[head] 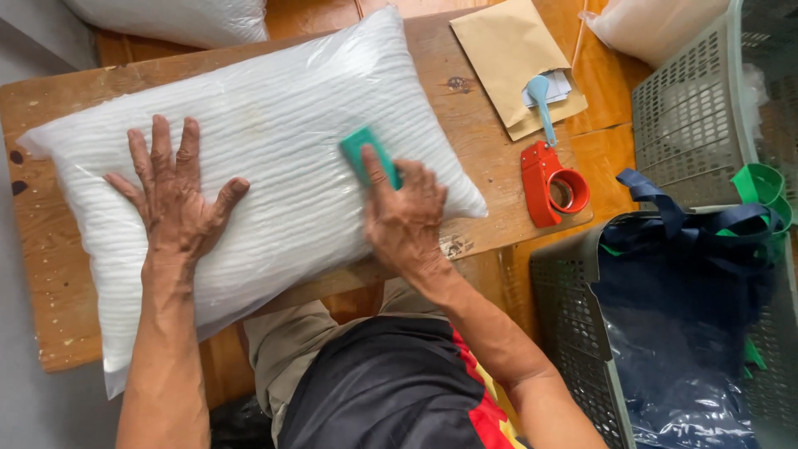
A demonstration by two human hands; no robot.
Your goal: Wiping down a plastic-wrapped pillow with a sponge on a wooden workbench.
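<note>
A large clear plastic bag (274,133) packed with white ribbed material lies across a wooden board (482,150). My left hand (174,195) rests flat on the bag's left half, fingers spread, holding nothing. My right hand (406,218) presses a small teal-green flat card (366,154) against the bag's right half, the forefinger lying along the card.
A red tape dispenser (550,185) sits on the board's right end, beside a brown paper envelope (514,62) with a light blue spoon-like tool (542,104). Grey plastic baskets (690,116) stand at the right, one holding dark blue bags (690,333). More filled bags (191,17) lie beyond.
</note>
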